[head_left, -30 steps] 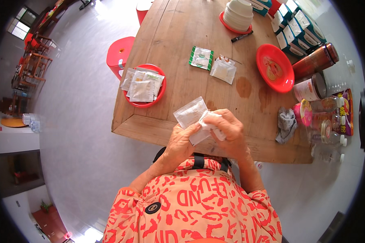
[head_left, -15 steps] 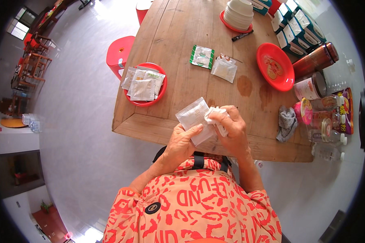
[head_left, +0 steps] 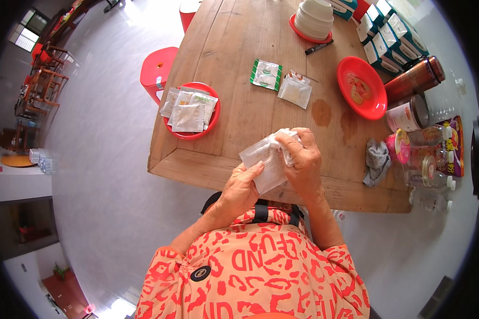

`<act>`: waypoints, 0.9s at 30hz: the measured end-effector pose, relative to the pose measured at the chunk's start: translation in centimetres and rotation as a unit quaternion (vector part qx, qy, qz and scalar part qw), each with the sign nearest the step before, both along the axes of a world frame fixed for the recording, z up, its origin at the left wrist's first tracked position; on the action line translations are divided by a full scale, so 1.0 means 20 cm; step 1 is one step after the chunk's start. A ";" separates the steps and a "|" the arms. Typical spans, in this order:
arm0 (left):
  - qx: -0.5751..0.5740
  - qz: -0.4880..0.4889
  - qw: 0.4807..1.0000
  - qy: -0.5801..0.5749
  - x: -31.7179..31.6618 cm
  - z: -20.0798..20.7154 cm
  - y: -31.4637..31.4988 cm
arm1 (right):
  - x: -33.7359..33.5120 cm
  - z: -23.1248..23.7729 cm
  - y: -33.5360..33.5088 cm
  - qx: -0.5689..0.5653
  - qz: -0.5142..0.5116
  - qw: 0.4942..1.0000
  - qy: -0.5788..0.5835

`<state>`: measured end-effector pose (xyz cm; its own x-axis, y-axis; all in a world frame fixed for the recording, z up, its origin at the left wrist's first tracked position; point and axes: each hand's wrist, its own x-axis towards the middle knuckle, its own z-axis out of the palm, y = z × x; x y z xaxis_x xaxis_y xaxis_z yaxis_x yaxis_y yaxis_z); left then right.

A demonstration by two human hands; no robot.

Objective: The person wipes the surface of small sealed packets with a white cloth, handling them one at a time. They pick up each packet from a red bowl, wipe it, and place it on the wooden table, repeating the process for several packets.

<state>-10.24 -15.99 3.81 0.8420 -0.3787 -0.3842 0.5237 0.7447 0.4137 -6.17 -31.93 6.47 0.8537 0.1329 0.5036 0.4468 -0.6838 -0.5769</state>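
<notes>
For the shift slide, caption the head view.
Over a wooden table, the left hand holds a packet while the right hand holds a white wad against it.

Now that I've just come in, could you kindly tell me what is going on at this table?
A person's left hand grips a flat white sachet over the near edge of the wooden table, while the right hand holds a crumpled white tissue or cloth against its upper part. To the left, several sachets sit in a red dish. Farther out lies a green-edged packet; a gray cloth lies to the right.
</notes>
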 end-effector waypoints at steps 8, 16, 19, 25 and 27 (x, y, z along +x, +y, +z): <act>0.019 -0.036 0.996 -0.080 -0.02 -0.04 0.01 | -0.06 0.08 0.13 -0.014 0.103 0.995 0.000; 0.046 -0.030 0.998 -0.036 -0.01 -0.01 -0.02 | 0.00 0.04 0.05 -0.066 -0.024 0.998 0.010; 0.028 -0.024 0.999 -0.018 0.01 0.01 -0.02 | 0.01 0.02 0.05 -0.064 -0.046 0.997 0.015; -0.026 0.001 0.998 0.057 0.04 0.07 -0.02 | -0.04 0.00 0.12 -0.082 -0.018 0.996 -0.018; -0.032 0.016 0.998 0.060 0.04 0.04 -0.02 | -0.06 -0.01 0.14 -0.079 0.005 0.997 -0.019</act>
<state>-9.39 -16.31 4.52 0.8033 -0.3791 -0.4594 0.5418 0.7854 0.2994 -7.33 -29.11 6.22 0.8326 0.2209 0.5080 0.4733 -0.7601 -0.4452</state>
